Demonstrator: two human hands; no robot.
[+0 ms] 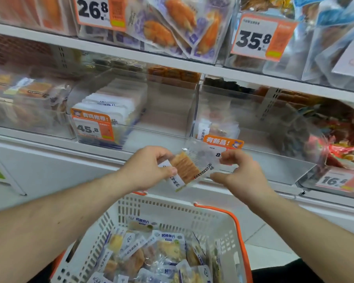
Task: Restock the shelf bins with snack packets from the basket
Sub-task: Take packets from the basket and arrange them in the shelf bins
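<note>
I hold a clear snack packet [187, 170] with an orange-brown dried strip inside, in front of the shelf edge. My left hand [149, 167] pinches its left end. My right hand [236, 170] grips its right, clear end. Below my arms a white basket [172, 209] with orange handles holds several blue-and-white snack packets [168, 248]. Straight ahead a clear shelf bin [253, 127] stands nearly bare, with a few packets [217, 129] at its front left. The bin to its left [131, 111] carries a row of white packets [108, 107].
Price tags hang on the bin fronts: 45.8 [91, 127], an orange new-product tag [223, 145], 16.8 [335, 180]. The upper shelf [131, 52] holds bins of larger packets with 26.8 and 35.8 tags. A white cabinet front [55, 168] lies below the shelf.
</note>
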